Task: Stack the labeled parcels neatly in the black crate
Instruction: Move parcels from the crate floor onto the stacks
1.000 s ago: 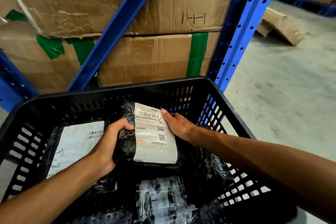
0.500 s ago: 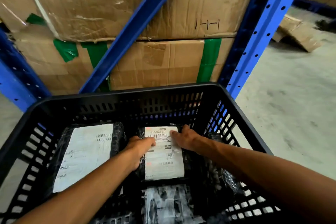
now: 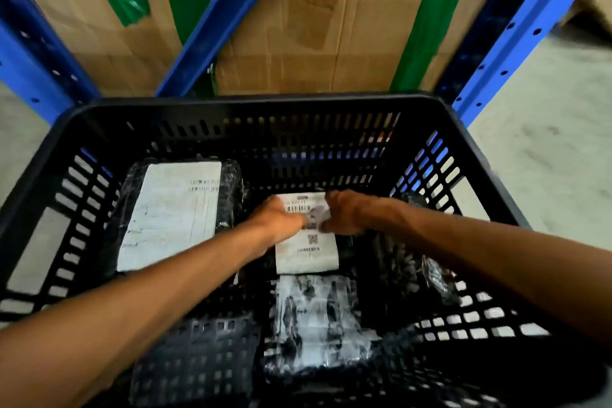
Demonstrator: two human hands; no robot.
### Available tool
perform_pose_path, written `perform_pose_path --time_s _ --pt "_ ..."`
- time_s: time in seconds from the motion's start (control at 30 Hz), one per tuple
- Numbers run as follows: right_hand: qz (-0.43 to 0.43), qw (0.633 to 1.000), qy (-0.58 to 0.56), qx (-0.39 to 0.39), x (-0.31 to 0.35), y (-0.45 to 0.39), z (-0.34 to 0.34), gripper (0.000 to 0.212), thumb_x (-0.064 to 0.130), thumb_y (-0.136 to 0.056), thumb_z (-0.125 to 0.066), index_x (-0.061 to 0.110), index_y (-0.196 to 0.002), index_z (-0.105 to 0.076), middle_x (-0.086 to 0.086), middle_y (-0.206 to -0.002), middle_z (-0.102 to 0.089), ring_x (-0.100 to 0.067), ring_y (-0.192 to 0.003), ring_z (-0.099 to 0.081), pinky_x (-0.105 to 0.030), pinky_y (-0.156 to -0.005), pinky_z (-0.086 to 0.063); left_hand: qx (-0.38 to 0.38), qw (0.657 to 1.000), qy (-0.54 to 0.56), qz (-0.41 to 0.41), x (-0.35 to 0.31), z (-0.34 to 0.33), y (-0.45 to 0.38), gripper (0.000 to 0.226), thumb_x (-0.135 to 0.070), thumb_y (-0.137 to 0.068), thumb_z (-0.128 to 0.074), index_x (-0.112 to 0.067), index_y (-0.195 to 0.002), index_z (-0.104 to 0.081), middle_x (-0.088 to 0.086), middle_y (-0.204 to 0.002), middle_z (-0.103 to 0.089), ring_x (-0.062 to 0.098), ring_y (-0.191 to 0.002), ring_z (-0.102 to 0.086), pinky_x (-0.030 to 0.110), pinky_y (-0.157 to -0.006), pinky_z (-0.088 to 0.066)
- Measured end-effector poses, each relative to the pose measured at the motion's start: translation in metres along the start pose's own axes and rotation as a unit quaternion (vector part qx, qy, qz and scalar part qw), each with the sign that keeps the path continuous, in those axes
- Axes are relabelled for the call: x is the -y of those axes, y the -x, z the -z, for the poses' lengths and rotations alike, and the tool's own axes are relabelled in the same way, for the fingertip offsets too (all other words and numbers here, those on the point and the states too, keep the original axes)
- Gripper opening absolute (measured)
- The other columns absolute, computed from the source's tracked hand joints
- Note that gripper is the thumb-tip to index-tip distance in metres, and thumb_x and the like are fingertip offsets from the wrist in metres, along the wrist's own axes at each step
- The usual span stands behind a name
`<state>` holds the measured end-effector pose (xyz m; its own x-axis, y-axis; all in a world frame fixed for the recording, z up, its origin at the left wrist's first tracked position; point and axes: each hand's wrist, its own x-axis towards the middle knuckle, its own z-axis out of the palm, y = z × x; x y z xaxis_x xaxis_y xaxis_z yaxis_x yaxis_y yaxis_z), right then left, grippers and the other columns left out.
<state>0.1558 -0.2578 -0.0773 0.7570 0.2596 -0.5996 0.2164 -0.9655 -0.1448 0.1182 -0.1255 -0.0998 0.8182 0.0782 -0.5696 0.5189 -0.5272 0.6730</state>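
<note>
The black slotted crate [image 3: 251,103] fills the lower view. Inside it, a black-wrapped parcel with a narrow white barcode label [image 3: 306,255] lies flat near the middle of the crate floor. My left hand [image 3: 278,220] and my right hand [image 3: 347,214] both press on its far end, fingers curled over the label. A larger black parcel with a wide white label [image 3: 169,215] lies flat on the left. Another shiny wrapped parcel [image 3: 314,321] sits nearer to me. A crumpled black wrapped bundle [image 3: 414,262] lies along the right wall.
Blue rack uprights [image 3: 516,30] and a diagonal brace [image 3: 218,23] stand just behind the crate, with taped cardboard cartons [image 3: 314,43] stacked on the rack. Grey concrete floor [image 3: 546,142] lies to the right.
The small labelled parcel went from tilted up in my hands to lying flat on the crate floor. Both hands followed it down and now press on its far end. The camera tilted downward.
</note>
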Motion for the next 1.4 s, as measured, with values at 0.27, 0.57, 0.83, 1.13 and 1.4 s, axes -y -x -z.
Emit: perform_pose_path --time_s 0.27,0.57,0.83,1.13,1.4 --pt "-0.149 0.922 0.015 0.356 0.005 0.040 -0.037 0.064 0.049 -0.098 -0.028 -0.008 -0.109 -0.055 -0.024 -0.118 -0.065 -0.030 -0.093 -0.070 -0.035 -0.066 -0.055 0.184 0.952 -0.239 0.044 0.033 0.004 0.052 0.030 -0.042 -0.088 -0.057 -0.012 -0.092 -0.051 0.006 -0.076 -0.065 0.016 -0.058 -0.065 0.024 -0.046 -0.054" --pt "-0.136 0.929 -0.145 0.312 -0.002 0.075 -0.060 0.050 0.044 -0.097 -0.038 0.005 -0.128 -0.047 -0.020 -0.150 -0.035 -0.027 -0.056 -0.065 -0.038 -0.061 -0.059 0.226 0.952 -0.177 0.104 0.051 -0.001 0.073 0.045 -0.046 -0.091 -0.049 -0.014 -0.123 -0.050 0.015 -0.111 -0.059 0.024 -0.073 -0.067 0.029 -0.046 -0.058" --pt "0.034 0.988 -0.032 0.148 -0.016 0.071 -0.001 0.060 0.052 -0.064 -0.078 0.019 -0.111 -0.057 -0.001 -0.103 -0.066 -0.019 -0.087 -0.066 -0.030 -0.068 -0.057 0.098 0.972 -0.212 -0.014 0.021 0.024 0.071 0.057 -0.043 -0.067 -0.079 -0.020 -0.111 -0.050 -0.003 -0.102 -0.056 0.012 -0.076 -0.057 0.021 -0.053 -0.043" --pt "0.030 0.980 -0.190 0.040 -0.052 0.069 0.047 0.099 0.054 -0.052 -0.083 0.025 -0.138 -0.043 0.009 -0.133 -0.053 -0.017 -0.125 -0.050 -0.036 -0.106 -0.040 -0.081 0.987 -0.025 -0.139 -0.001 0.058 0.065 0.081 -0.065 -0.043 -0.076 -0.021 -0.108 -0.058 -0.003 -0.108 -0.067 0.017 -0.100 -0.063 0.039 -0.088 -0.053" --pt "0.032 0.926 -0.375 -0.019 -0.047 0.050 0.049 0.056 0.056 -0.061 -0.077 0.036 -0.110 -0.060 0.012 -0.114 -0.065 -0.004 -0.095 -0.065 -0.027 -0.082 -0.055 -0.092 0.989 0.075 -0.087 -0.004 0.060 0.049 0.058 -0.065 -0.062 -0.065 -0.019 -0.099 -0.063 0.006 -0.102 -0.071 0.025 -0.095 -0.067 0.046 -0.087 -0.056"
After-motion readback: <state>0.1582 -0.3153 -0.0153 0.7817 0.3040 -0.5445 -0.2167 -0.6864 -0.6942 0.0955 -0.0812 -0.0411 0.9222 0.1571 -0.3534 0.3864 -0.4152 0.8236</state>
